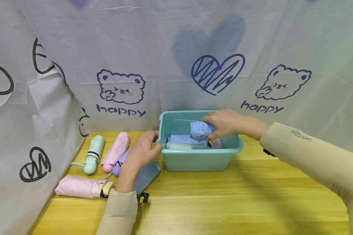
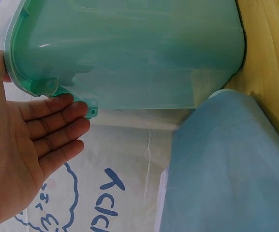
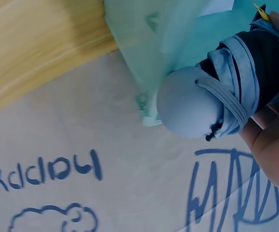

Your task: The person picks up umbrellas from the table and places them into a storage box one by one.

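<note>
My right hand [image 1: 223,122] grips a folded blue umbrella [image 1: 200,130] over the teal plastic bin [image 1: 194,161]. In the right wrist view, the umbrella's round grey-blue handle end [image 3: 190,104] and cord show clearly, with fingers around its wrapped cloth. My left hand [image 1: 142,150] is at the bin's left rim. Seen from the left wrist, its fingers [image 2: 57,130] are nearly straight against the outer side, the thumb by the rim corner. Inside the bin lie another blue umbrella [image 1: 183,139], a pale green one [image 1: 185,147] and a pinkish one [image 1: 216,143], partly hidden.
On the wooden table [image 1: 253,195], left of the bin, lie a mint umbrella [image 1: 95,148], a pink one [image 1: 117,150], a purple one [image 1: 116,170], another pink one [image 1: 77,186] and a blue-grey one [image 1: 148,176] partly behind my left arm. A printed curtain [image 1: 164,49] hangs behind.
</note>
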The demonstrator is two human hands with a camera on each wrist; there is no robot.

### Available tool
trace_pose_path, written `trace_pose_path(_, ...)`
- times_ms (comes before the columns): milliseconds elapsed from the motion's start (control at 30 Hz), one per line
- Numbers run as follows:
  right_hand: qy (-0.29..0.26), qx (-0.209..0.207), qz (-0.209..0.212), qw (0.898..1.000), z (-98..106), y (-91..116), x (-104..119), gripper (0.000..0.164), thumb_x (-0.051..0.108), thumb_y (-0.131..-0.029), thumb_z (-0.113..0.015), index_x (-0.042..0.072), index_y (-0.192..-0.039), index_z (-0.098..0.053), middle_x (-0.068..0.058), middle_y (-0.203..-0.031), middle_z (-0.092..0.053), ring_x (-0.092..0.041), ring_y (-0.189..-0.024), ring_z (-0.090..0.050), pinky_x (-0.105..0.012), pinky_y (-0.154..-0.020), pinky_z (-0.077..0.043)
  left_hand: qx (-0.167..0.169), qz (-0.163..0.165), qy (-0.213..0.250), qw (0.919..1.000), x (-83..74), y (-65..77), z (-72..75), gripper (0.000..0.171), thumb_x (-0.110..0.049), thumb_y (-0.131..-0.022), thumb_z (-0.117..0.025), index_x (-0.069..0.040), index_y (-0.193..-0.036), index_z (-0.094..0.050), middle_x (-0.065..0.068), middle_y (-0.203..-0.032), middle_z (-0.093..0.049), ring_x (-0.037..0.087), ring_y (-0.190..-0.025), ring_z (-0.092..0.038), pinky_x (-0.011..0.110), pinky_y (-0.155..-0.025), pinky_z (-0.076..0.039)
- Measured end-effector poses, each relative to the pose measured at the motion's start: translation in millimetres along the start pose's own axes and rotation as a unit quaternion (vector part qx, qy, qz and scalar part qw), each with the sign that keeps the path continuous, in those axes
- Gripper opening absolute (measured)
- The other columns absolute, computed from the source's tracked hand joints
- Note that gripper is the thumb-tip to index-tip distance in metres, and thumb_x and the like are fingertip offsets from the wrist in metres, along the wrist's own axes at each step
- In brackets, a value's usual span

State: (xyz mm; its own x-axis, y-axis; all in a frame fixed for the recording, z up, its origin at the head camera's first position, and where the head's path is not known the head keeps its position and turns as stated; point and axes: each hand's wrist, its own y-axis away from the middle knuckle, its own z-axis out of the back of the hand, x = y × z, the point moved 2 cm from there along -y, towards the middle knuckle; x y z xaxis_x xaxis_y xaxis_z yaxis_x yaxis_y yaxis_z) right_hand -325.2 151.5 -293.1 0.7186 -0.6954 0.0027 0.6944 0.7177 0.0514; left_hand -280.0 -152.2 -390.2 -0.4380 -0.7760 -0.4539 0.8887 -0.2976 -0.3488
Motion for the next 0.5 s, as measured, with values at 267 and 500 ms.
trace_pose_path(267, 0.014, 0.068, 0.012, 0.998, 0, -39, 13, 0.063, 0.048, -0.082, -0.083, 0.011, -0.130, -0.065, -0.002, -0.117, -0.071, -0.022, -0.100, -0.066, -0.046, -0.083, -0.056, -0.008, -0.014, 0.000, 0.9999, 1.0, 1.8, 0.2, 0.031, -0.031, -0.096, -0.052, -0.008, -0.109, -0.066, 0.006, -0.106, -0.065, 0.024, -0.097, -0.061, 0.044, -0.086, -0.054)
trace_pose_path(500, 0.020, 0.116, 0.020, 0.993, -11, -74, 21, 0.065, 0.045, -0.086, -0.081, 0.005, -0.132, -0.062, -0.005, -0.113, -0.071, -0.023, -0.100, -0.066, -0.044, -0.088, -0.055, -0.010, -0.016, 0.000, 0.9998, 1.7, 1.5, 0.1, 0.031, -0.032, -0.096, -0.051, -0.008, -0.109, -0.066, 0.005, -0.105, -0.065, 0.023, -0.095, -0.059, 0.043, -0.085, -0.053)
